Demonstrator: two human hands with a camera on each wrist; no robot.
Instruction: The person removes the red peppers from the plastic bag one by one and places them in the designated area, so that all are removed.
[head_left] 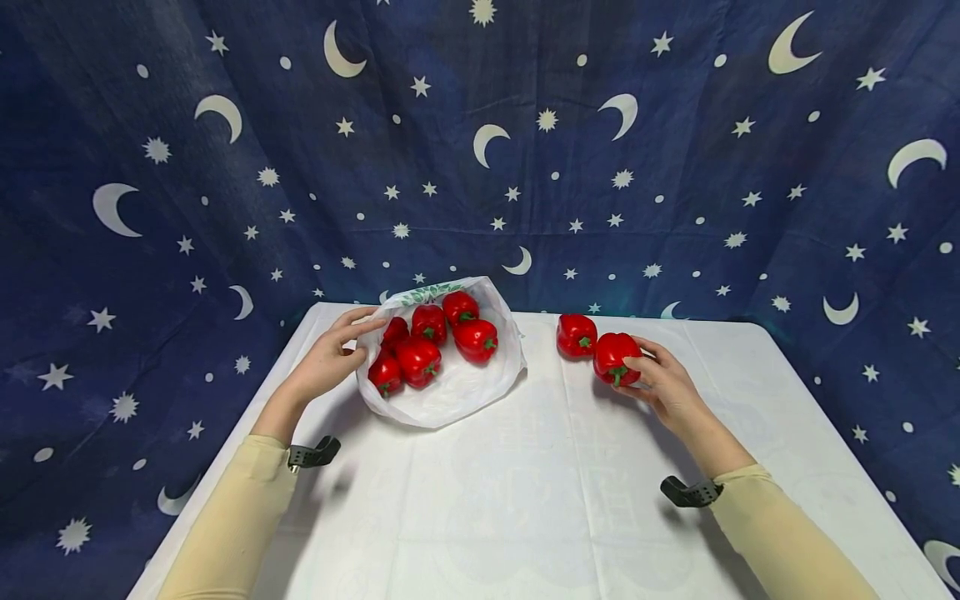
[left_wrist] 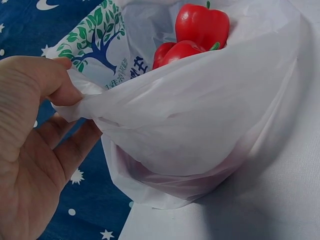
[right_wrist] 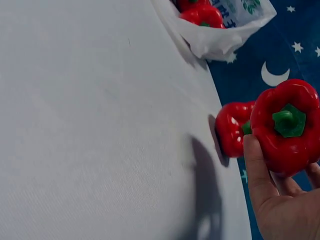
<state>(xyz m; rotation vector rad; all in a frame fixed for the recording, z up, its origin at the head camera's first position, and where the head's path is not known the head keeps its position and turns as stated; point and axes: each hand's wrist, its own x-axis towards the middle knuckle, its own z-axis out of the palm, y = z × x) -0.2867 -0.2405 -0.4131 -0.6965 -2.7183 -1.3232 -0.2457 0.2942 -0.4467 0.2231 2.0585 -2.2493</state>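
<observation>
A white plastic bag (head_left: 442, 406) with a green tree print lies with its mouth wide, several red bell peppers (head_left: 418, 361) inside. My left hand (head_left: 330, 358) pinches the bag's rim at its left side; the left wrist view shows the thumb and fingers on the plastic (left_wrist: 165, 120). On the right, my right hand (head_left: 663, 383) grips a red bell pepper (head_left: 617, 358) with a green stem, held over the table in the right wrist view. Just left of and behind it, another red bell pepper (head_left: 577, 336) sits on the table.
The table (head_left: 480, 517) wears a white cloth with fold creases. Behind it hangs a dark blue curtain (head_left: 450, 108) with moons and stars, close along the table's back edge. Each wrist carries a black band (head_left: 315, 452).
</observation>
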